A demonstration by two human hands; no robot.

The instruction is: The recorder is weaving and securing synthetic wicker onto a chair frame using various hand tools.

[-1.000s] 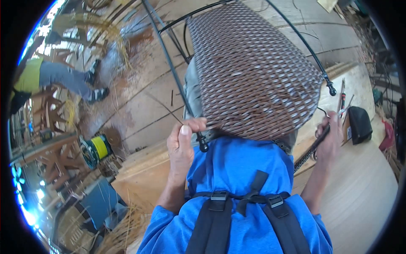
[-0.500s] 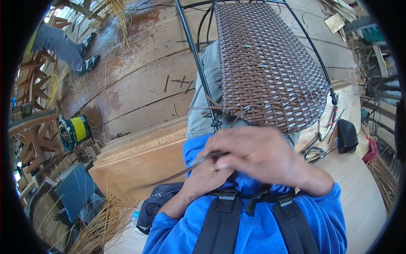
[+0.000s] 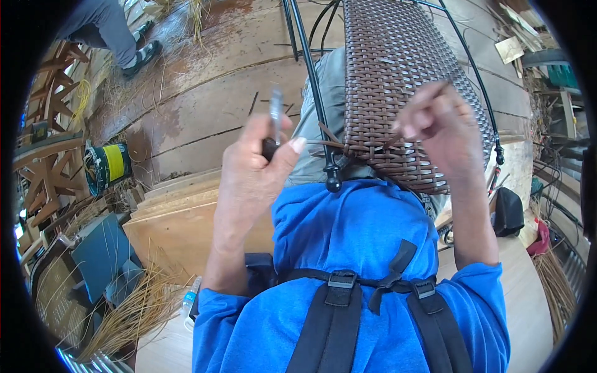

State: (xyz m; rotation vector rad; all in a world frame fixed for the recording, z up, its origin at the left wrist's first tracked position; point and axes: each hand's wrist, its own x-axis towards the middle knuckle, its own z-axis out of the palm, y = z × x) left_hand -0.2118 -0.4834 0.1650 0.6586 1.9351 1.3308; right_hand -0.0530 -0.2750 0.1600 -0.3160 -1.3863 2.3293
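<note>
Above a worker's blue shirt [image 3: 354, 217] and black straps [image 3: 329, 329], the left hand [image 3: 242, 177] closes around a bladed tool [image 3: 275, 112], its dark handle within the fingers and its blurred metal end pointing up. Between the left thumb tip and the corner of a woven panel [image 3: 398, 81] runs a thin brown strip [image 3: 326, 143]; whether the thumb pinches it cannot be told. The right hand [image 3: 454, 140], fingers curled and blurred, hovers over the panel's near part, its grip narrow, though whether it holds a strip is unclear. The brown panel lies over grey trousers [image 3: 323, 102], bordered by a dark metal frame [image 3: 315, 87] with a ball-shaped foot near the left hand

To the left, a plastic bottle [image 3: 188, 303] bears a blue label too small to read, beside wooden boards [image 3: 180, 230] and a heap of dry strands [image 3: 134, 314]. To the right, a black pouch [image 3: 509, 214] rests by a pale work surface [image 3: 532, 304]. Farther left, a yellow label [image 3: 114, 163] bands a dark green container [image 3: 96, 169], any lettering on it illegible. Beyond, on the worn plank floor [image 3: 217, 53], stand another person's grey-clad legs [image 3: 112, 40] in dark shoes [image 3: 143, 59]
</note>
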